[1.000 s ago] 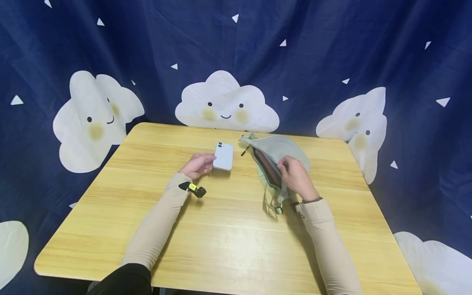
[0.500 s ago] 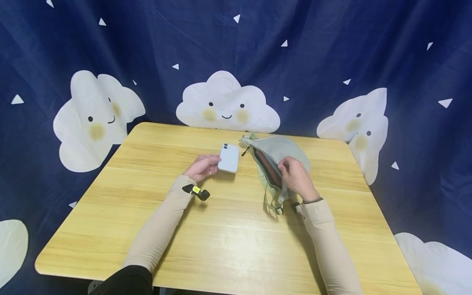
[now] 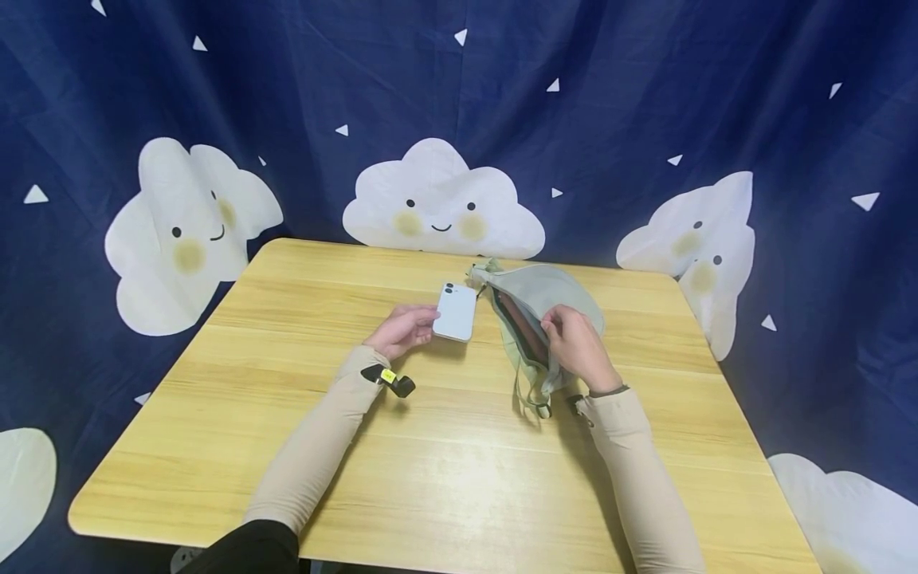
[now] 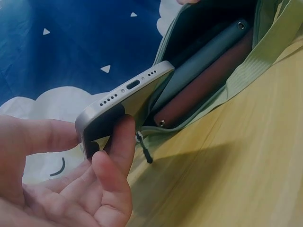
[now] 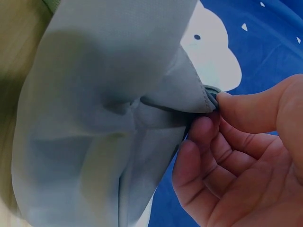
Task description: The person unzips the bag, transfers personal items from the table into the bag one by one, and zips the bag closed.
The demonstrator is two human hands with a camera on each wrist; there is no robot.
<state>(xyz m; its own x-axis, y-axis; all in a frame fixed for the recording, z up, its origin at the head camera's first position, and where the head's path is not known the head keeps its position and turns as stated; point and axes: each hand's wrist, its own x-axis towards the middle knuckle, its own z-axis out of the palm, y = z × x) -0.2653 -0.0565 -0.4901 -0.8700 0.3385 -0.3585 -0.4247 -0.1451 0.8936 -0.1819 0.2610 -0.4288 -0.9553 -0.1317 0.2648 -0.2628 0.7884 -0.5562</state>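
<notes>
A pale smartphone [image 3: 455, 312] is pinched at its left edge between the thumb and fingers of my left hand [image 3: 404, 330], raised over the table. In the left wrist view the phone [image 4: 130, 94] shows its charging-port end, close to the mouth of the bag. My right hand [image 3: 579, 344] pinches the rim of a grey-green bag [image 3: 555, 287] and holds its zipped mouth apart. Inside the bag lie a brown-red item [image 4: 206, 80] and a blue-green item [image 4: 203, 59], each with a small metal stud; their kind cannot be told. The bag's outer side [image 5: 94, 118] fills the right wrist view.
The wooden table [image 3: 445, 462] carries the bag near its far right side. A strap with a buckle [image 3: 541, 408] hangs toward the front. A zipper pull [image 4: 147, 153] dangles at the bag's left end. Behind the table hangs a blue cloud-patterned curtain [image 3: 402, 80].
My left hand has carried the phone to the right and slightly nearer me, closer to the bag. The right hand and the bag stay where they were.
</notes>
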